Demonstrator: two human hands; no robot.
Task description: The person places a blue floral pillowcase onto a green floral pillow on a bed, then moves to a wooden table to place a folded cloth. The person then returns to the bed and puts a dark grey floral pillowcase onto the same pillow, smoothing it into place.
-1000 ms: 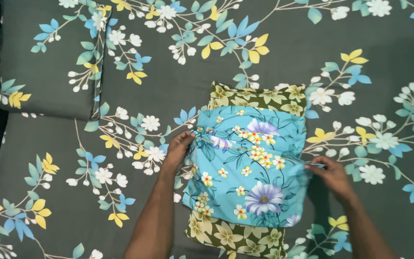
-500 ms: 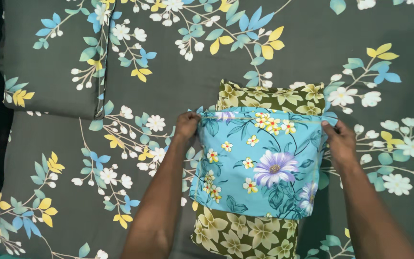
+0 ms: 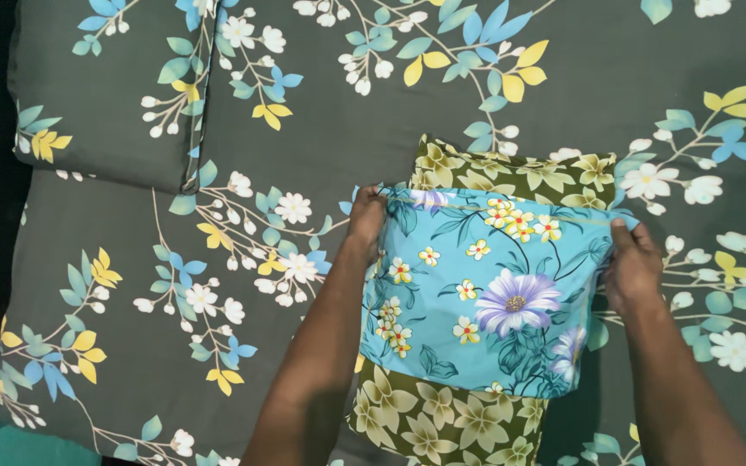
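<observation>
Near the bed's (image 3: 114, 345) right side, left hand (image 3: 366, 220) and right hand (image 3: 632, 263) each clamp the turquoise pillowcase's (image 3: 485, 293) open corners, half over the olive cushion (image 3: 511, 173); next probably needs even pulling upward.

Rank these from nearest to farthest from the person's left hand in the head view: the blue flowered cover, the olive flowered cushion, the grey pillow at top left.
1. Blue flowered cover: the left hand grips its upper left corner.
2. Olive flowered cushion: just right of that hand, under the cover.
3. Grey pillow: far up and left, on the bedsheet.
</observation>
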